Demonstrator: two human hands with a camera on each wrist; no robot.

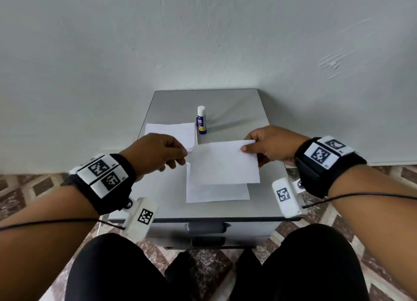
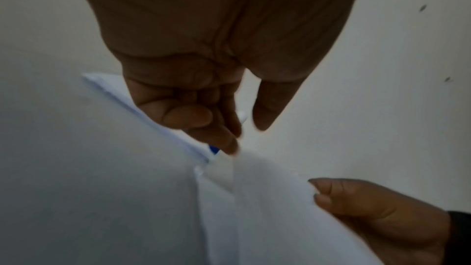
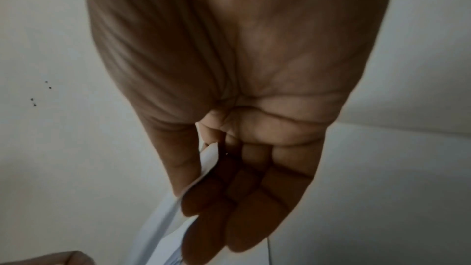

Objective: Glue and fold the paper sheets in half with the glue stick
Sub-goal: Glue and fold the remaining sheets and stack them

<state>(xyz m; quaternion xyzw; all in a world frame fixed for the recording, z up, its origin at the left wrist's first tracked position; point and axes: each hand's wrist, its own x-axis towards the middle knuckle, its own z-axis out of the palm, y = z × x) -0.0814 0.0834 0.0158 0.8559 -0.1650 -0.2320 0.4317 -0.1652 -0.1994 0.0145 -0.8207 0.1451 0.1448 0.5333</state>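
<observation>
A white paper sheet (image 1: 223, 163) hangs tilted over the grey cabinet top (image 1: 255, 113). My right hand (image 1: 247, 148) pinches its far right corner between thumb and fingers; the right wrist view shows that pinch (image 3: 188, 192). My left hand (image 1: 182, 158) is at the sheet's left corner with fingers curled. In the left wrist view a fingertip of the left hand (image 2: 244, 138) touches that corner, and the thumb stands apart. Another white sheet (image 1: 216, 193) lies flat beneath; I cannot tell whether the two are joined. The blue glue stick (image 1: 201, 120) stands upright and capped behind them.
A stack of white paper (image 1: 169, 132) lies at the back left of the cabinet top, beside the glue stick. A pale wall rises right behind the cabinet. Drawer handles (image 1: 206, 227) face my knees, and patterned floor tiles surround the cabinet.
</observation>
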